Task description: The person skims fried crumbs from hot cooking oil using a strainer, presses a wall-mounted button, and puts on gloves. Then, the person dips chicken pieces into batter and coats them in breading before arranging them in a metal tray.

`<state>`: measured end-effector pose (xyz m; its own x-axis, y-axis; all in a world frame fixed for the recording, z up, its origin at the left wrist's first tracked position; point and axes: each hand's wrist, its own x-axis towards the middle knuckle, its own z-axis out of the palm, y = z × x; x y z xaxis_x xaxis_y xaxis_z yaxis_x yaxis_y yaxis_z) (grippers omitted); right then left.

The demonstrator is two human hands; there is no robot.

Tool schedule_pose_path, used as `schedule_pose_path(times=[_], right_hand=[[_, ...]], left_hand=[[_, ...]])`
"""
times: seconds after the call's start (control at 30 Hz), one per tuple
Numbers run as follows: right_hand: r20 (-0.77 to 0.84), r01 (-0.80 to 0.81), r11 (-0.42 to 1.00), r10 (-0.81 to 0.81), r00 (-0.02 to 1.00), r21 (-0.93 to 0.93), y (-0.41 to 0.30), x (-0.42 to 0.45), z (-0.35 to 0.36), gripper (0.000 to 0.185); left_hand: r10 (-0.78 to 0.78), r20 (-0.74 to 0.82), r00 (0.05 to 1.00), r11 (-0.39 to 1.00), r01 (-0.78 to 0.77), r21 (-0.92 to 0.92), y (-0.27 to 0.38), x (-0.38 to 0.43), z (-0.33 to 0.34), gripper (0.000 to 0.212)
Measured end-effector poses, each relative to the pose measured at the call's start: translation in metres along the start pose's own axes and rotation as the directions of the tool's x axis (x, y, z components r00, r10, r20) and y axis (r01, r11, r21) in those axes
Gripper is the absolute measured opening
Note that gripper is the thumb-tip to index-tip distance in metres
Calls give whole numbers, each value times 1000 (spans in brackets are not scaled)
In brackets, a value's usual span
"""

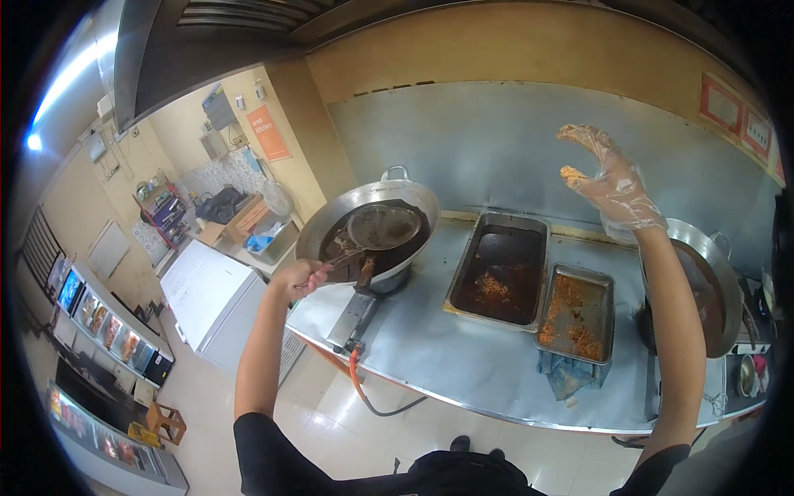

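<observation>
Bare, my left hand (301,279) grips the handle of a round wire-mesh skimmer (384,227). The skimmer's head is over the dark liquid in a large metal wok (406,193) on the left; whether it touches the liquid I cannot tell. A second handle, dark and wooden-looking (367,268), leans on the wok's near rim. My right hand (611,183), in a clear plastic glove with orange crumbs on the fingertips, is raised in front of the metal wall sheet. Its thumb and fingers are apart with nothing between them.
A deep steel pan (451,302) of dark liquid and a shallow tray (611,310) with orange crumbs stand mid-table, a blue cloth (567,378) under the tray. Another wok (732,310) is beyond my right forearm. An orange gas hose (355,372) hangs off the front edge. A white chest freezer (208,291) stands left.
</observation>
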<state>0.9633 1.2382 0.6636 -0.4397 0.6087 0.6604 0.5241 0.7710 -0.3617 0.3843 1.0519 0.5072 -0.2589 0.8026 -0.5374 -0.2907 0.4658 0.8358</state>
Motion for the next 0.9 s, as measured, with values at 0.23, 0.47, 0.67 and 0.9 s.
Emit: schedule_pose_path(times=[0.23,0.47,0.67,0.9], right_hand=[[63,10,1000,-10,998,7,-29,15,16,51],[61,85,996,-84,995,-6,-38,21,27,53],[51,88,992,-84,995,-92,-40,22,24,53],[77,99,995,-99,992,-5,-48,23,26,53]], left_hand=[[27,337,941,847,157,-508,-56,21,59,31],[227,431,873,393,323,-861,-104,45,119,36],[305,375,875,148,345,-927,-105,62,150,33],[313,257,914,60,252,-966,-90,73,179,31]])
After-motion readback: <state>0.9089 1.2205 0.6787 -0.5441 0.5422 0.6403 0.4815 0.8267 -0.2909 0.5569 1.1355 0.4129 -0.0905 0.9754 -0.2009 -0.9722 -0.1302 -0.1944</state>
